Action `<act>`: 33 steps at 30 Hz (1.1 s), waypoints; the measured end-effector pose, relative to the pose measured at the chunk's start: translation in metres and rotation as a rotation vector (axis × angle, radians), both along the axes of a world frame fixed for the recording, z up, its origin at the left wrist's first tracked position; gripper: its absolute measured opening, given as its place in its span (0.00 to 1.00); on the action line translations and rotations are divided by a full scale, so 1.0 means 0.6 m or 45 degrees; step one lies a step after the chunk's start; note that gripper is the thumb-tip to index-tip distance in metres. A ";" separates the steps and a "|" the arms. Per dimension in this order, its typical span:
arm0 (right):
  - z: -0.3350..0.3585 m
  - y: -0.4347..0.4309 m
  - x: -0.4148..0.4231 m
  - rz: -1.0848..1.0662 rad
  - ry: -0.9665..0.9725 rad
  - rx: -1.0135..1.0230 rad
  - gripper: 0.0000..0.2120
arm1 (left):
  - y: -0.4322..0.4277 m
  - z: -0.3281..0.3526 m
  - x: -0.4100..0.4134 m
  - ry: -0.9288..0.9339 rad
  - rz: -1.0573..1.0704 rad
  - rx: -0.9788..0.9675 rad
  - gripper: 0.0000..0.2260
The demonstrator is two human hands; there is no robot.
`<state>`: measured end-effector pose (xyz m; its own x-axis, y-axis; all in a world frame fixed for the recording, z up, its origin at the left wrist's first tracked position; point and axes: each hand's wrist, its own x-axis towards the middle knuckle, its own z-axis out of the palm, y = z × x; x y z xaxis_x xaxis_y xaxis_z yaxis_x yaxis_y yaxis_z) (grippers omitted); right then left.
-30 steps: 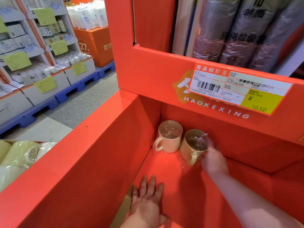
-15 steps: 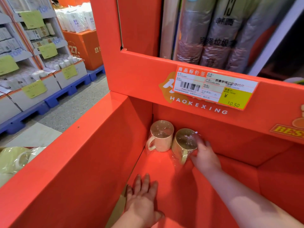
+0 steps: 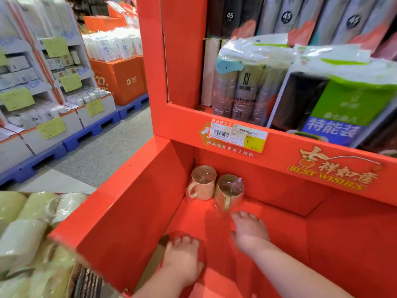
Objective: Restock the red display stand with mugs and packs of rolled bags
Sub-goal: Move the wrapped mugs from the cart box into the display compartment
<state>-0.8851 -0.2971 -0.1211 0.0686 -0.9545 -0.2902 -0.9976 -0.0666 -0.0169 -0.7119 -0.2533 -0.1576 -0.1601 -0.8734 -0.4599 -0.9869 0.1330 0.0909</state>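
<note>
Hands hold nothing: our left hand (image 3: 182, 258) rests at the near edge of the red display stand (image 3: 129, 203), our right hand (image 3: 250, 232) hangs loose just short of two mugs (image 3: 203, 183) in its far left corner. Room for many more; packs of rolled bags (image 3: 242, 87) stand above.

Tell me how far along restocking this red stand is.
Done: two mugs stand side by side in the back left corner of the lower bin, and packs of rolled bags stand above. In hand: nothing; the left hand and right hand are empty inside the bin. Left: more wrapped mugs wait outside the stand.
</note>
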 end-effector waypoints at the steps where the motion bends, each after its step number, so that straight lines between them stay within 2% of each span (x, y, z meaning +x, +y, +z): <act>1: 0.008 0.012 0.004 0.053 0.022 0.020 0.21 | 0.010 0.011 0.001 -0.003 -0.012 -0.037 0.28; 8: 0.046 0.098 0.024 0.257 0.067 0.014 0.20 | 0.086 0.079 0.009 -0.006 0.021 -0.137 0.23; 17: 0.065 0.181 0.043 0.402 0.030 0.005 0.20 | 0.183 0.116 0.031 0.016 0.086 -0.191 0.27; 23: 0.083 0.231 0.075 0.454 -0.006 -0.019 0.21 | 0.229 0.131 0.062 0.030 0.130 -0.256 0.24; 33: 0.104 0.346 0.219 0.517 -0.056 -0.008 0.19 | 0.365 0.151 0.228 0.073 0.239 -0.283 0.20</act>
<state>-0.7536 -0.0897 -0.0588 0.4524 -0.8491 -0.2726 -0.8887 -0.4550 -0.0576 -0.5751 -0.0341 -0.0668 -0.0068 -0.9684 -0.2492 -0.9902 -0.0282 0.1366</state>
